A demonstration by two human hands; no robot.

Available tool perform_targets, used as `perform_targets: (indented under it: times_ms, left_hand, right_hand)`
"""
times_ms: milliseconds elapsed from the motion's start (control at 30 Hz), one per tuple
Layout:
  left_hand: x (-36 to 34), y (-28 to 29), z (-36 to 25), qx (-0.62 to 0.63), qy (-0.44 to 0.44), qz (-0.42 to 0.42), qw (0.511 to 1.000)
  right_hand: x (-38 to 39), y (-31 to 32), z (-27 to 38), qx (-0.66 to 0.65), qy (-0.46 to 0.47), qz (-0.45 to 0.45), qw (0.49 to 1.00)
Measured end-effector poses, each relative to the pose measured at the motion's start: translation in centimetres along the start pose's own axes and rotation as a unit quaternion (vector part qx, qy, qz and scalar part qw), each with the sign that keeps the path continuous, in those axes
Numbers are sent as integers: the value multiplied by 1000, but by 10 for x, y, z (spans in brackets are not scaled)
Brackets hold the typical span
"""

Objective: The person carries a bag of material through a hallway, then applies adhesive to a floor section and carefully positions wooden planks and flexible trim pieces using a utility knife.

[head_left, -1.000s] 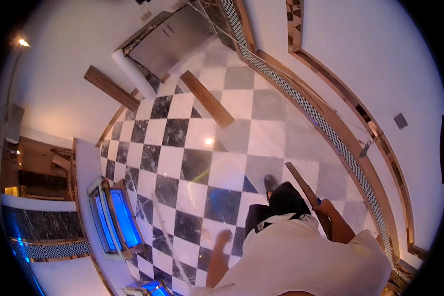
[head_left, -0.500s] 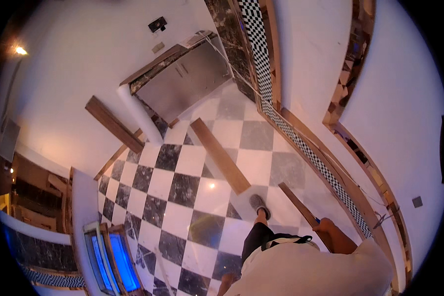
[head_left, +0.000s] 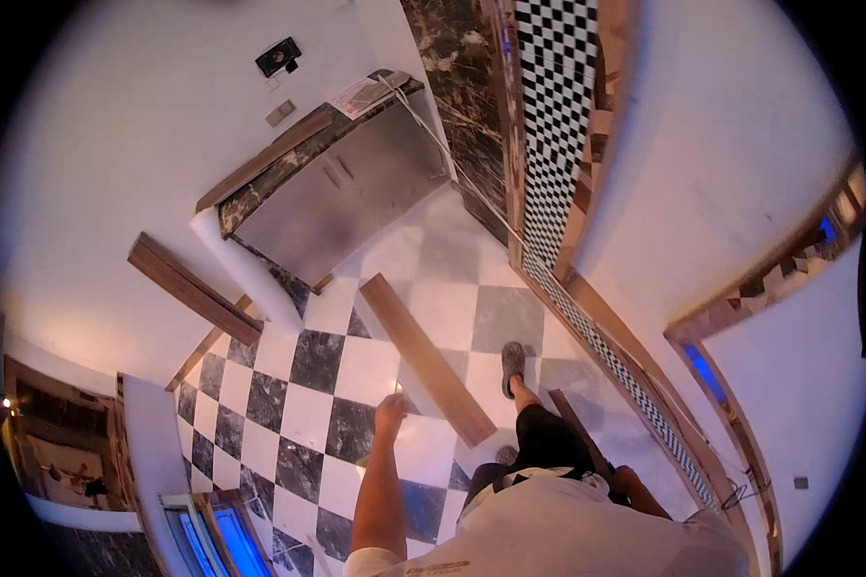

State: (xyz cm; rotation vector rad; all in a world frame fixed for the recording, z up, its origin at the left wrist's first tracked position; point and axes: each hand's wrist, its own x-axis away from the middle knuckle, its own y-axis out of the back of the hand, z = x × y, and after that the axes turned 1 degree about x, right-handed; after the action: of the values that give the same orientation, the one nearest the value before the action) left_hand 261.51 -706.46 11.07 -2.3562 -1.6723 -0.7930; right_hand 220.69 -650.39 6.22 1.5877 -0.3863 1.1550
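Note:
My left hand [head_left: 391, 412] hangs out over the checkered floor [head_left: 318, 361], its fingers loosely apart and holding nothing visible. It is nearest a light brown wooden plank [head_left: 419, 351] lying diagonally on the tiles. My right hand [head_left: 622, 481] is by my right hip, closed on a long dark wooden strip [head_left: 573, 423] that reaches forward along my right leg and is partly hidden by my body. My shoe [head_left: 513, 370] is just right of the plank.
A metal-doored cabinet [head_left: 337, 183] with a marble top stands ahead, a white roll [head_left: 260, 279] beside it. A bundle of boards [head_left: 188, 284] leans at its left. A checkered trim [head_left: 553, 135], wires and a wall edge run along the right; blue-lit frames [head_left: 236, 539] sit low left.
The view has moved toward the cabinet and plank, which now lies closer to me. My left hand has swung forward into fuller view. The strip stays in my right hand.

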Motion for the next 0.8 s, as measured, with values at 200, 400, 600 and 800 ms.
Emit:
perform_targets:
  times_ms: [200, 400, 600, 800]
  left_hand:
    - [-175, -24, -22, 178, 110, 82, 974]
    - [-272, -62, -169, 96, 57, 132, 985]
    - [-467, -29, -298, 72, -79, 90, 990]
    - [-686, 1, -448, 192, -120, 89, 970]
  right_hand:
    - [-111, 80, 92, 6, 128, 67, 989]
    - [-169, 162, 184, -51, 11, 44, 998]
    - [-202, 258, 294, -60, -3, 30, 998]
    - [-226, 303, 413, -96, -29, 21, 995]
